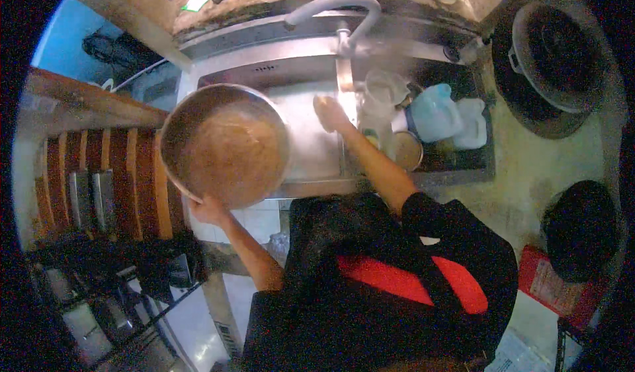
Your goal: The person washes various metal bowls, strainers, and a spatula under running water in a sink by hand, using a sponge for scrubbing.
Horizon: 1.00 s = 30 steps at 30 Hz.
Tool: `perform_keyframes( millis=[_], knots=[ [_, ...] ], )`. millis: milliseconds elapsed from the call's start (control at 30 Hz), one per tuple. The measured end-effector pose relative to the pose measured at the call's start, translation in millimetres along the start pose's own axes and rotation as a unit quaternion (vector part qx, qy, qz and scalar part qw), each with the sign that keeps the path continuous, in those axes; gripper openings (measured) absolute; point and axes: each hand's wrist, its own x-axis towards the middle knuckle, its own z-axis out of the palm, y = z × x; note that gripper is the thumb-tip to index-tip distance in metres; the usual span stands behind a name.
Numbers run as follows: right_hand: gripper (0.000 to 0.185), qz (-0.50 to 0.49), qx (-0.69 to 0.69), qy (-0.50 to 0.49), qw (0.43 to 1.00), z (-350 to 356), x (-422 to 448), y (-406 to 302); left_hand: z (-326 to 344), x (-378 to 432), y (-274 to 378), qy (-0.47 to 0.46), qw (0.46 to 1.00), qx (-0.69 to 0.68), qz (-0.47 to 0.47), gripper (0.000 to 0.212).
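Note:
My left hand grips the near rim of a large round metal bowl or pot, which is tilted over the left side of a steel sink. Its inside looks brownish. To the right of the bowl, my right hand is over the sink near its divider, with a small tan thing at the fingers, too blurred to name. The faucet stands behind the divider, its thick pale spout curving to the left.
Several plastic jugs, one bluish, and a round container crowd the right basin. A large lidded pot stands at the far right. A wooden slatted rack is at left, with a cluttered wire shelf below it.

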Motion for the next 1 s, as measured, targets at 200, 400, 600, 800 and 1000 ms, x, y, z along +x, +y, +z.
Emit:
perform_keyframes(
  millis=[200,400,600,800,1000],
  knots=[
    [0.011,-0.141,-0.076,0.346,0.924,-104,46,-49,-10,23,27,0.034,0.999,0.001,0.037,0.034],
    [0.027,-0.014,-0.336,0.022,0.942,-157,99,-72,9,42,17,-0.066,0.997,-0.044,0.016,0.032],
    [0.043,-0.107,-0.386,0.198,0.895,-89,-3,-49,27,41,65,-0.135,0.985,-0.086,0.066,0.035],
    [0.031,-0.137,-0.070,0.006,0.988,-14,11,-121,72,42,91,-0.194,0.970,-0.142,0.043,0.039],
    [0.027,0.002,0.411,-0.222,0.884,21,58,-173,137,8,47,-0.251,0.949,-0.138,0.130,0.045]
  ],
)
